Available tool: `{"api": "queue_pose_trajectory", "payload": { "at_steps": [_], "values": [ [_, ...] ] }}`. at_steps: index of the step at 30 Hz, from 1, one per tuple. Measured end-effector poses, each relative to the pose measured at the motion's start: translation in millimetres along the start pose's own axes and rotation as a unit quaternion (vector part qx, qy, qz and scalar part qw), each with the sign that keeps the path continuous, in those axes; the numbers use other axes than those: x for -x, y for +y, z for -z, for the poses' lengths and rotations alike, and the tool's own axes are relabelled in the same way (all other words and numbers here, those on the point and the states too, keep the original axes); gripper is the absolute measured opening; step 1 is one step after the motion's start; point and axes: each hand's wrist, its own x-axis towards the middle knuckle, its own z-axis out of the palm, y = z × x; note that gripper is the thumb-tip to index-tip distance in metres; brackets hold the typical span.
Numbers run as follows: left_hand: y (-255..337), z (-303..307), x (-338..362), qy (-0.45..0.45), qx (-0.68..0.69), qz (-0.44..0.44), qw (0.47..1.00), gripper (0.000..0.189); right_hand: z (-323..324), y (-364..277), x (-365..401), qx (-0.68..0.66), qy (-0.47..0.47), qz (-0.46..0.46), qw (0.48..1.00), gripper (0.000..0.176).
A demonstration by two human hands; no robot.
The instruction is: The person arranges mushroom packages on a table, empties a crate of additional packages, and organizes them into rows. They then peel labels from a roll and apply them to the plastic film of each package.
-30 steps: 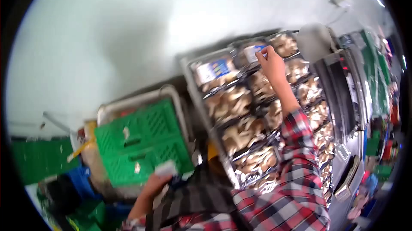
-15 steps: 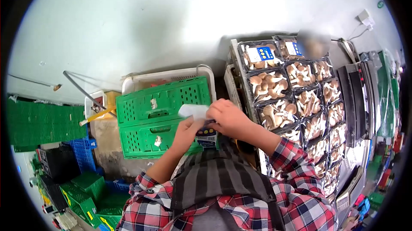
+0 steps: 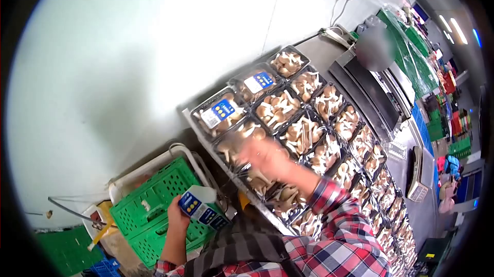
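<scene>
My left hand (image 3: 177,219) is closed on a strip of blue-and-white labels (image 3: 201,209), held above the green crate (image 3: 154,220). Smeared by motion, my right hand (image 3: 267,157) reaches over a tray of mushrooms (image 3: 231,148) near the left edge of the stand; whether its fingers hold or touch anything does not show. Just beyond it, a packed mushroom tray (image 3: 218,115) carries a blue-and-white label. A second labelled tray (image 3: 256,82) sits beside that one. No label shows on the other mushroom trays (image 3: 303,134) in the rows.
Black equipment (image 3: 368,94) stands right of the trays, with a small scale-like device (image 3: 419,174) on the metal surface further along. A white wall (image 3: 139,45) rises behind. Metal tubing (image 3: 72,210) sticks out at the left. Green and blue crates lie at lower left.
The view has swung right. My hands, together over the green crate before, are now apart: the left keeps the label strip, while the right has moved over the mushroom trays.
</scene>
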Motion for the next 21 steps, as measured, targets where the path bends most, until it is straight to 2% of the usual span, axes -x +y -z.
{"api": "queue_pose_trajectory", "payload": {
  "at_steps": [1,2,3,4,5,6,7,8,9,11,14,17,18,19,20,21],
  "values": [
    [5.1,-5.0,11.4,-0.013,-0.035,-0.004,0.999,0.023,29.2,12.5,-6.1,-0.080,0.082,-0.149,0.982,0.008],
    [4.1,-18.8,23.7,0.026,-0.096,-0.013,0.995,0.022,43.7,29.7,-14.8,0.022,0.048,-0.123,0.991,0.007],
    [-2.1,-31.4,33.4,0.009,-0.151,-0.051,0.987,0.024,50.4,46.6,-21.1,0.123,0.013,-0.091,0.988,0.005],
    [-4.1,-51.1,43.7,0.001,-0.225,-0.079,0.971,0.025,33.5,50.9,-33.2,0.112,0.034,0.141,0.983,0.007],
    [-5.2,-67.8,52.9,-0.007,-0.301,-0.102,0.948,0.027,17.6,44.0,-34.8,0.086,-0.010,0.194,0.977,0.012],
    [-7.1,-78.6,55.5,-0.003,-0.316,-0.109,0.943,0.028,-12.0,33.0,-35.5,0.033,-0.119,0.170,0.978,0.020],
    [-8.3,-88.0,56.5,-0.001,-0.330,-0.118,0.936,0.029,-34.8,15.7,-26.7,-0.031,-0.174,0.079,0.981,0.027],
    [-8.0,-94.7,56.7,-0.001,-0.344,-0.130,0.930,0.029,-52.9,10.9,-22.6,-0.031,-0.264,0.103,0.959,0.026],
    [-6.2,-98.0,58.0,-0.006,-0.370,-0.146,0.918,0.028,-76.9,11.7,-15.8,-0.023,-0.288,0.149,0.946,0.023],
    [0.0,-97.7,62.6,-0.020,-0.425,-0.175,0.888,0.027,-89.6,6.2,-4.2,-0.006,-0.222,0.188,0.957,0.020],
    [1.7,-87.8,59.9,-0.087,-0.335,-0.131,0.929,0.023,-89.6,-7.7,8.0,0.016,-0.128,0.273,0.953,0.019],
    [-8.9,-66.3,16.4,0.058,-0.201,-0.047,0.977,0.022,-55.2,-15.1,10.0,-0.017,-0.095,0.266,0.959,0.013],
    [-16.4,-31.8,-16.2,0.043,-0.066,-0.031,0.996,0.023,-35.7,-10.5,8.4,-0.033,-0.054,0.181,0.981,0.014],
    [0.4,-45.9,9.7,0.018,-0.058,0.009,0.998,0.027,-13.5,14.9,3.3,0.053,-0.068,0.167,0.982,0.017],
    [7.9,-34.7,12.5,-0.038,-0.083,0.051,0.995,0.029,30.0,28.5,-3.5,0.000,0.052,0.156,0.986,0.018],
    [12.1,-20.9,15.1,-0.091,-0.106,0.095,0.986,0.031,44.9,71.0,-4.4,0.064,0.128,0.070,0.987,0.017]
  ]
}}
